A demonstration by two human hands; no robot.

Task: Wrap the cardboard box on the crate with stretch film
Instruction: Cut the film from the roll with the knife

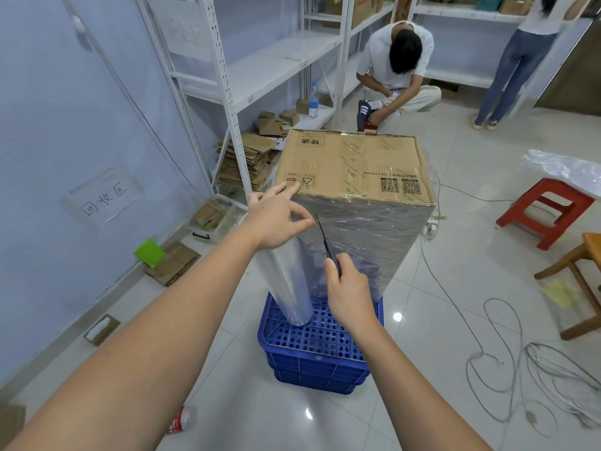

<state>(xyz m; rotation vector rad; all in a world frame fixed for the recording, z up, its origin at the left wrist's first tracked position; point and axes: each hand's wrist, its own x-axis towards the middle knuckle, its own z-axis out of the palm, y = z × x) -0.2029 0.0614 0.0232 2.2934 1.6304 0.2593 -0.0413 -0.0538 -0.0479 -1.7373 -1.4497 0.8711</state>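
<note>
A tall cardboard box (pixel 351 164) stands on a blue perforated crate (pixel 320 349), its sides covered in clear stretch film. The stretch film roll (pixel 289 284) stands upright on the crate against the box's near left corner. My left hand (pixel 276 219) rests on top of the roll, thumb and a finger pinched at the film, other fingers reaching to the box's top edge. My right hand (pixel 348 294) grips black scissors (pixel 327 242), whose blades point up toward the film between roll and box.
White metal shelving (pixel 227 92) with flattened cardboard stands at the left. A person crouches behind the box and another stands at the far right. A red stool (pixel 546 213), a wooden stool (pixel 582 281) and loose cables (pixel 520 369) lie on the right floor.
</note>
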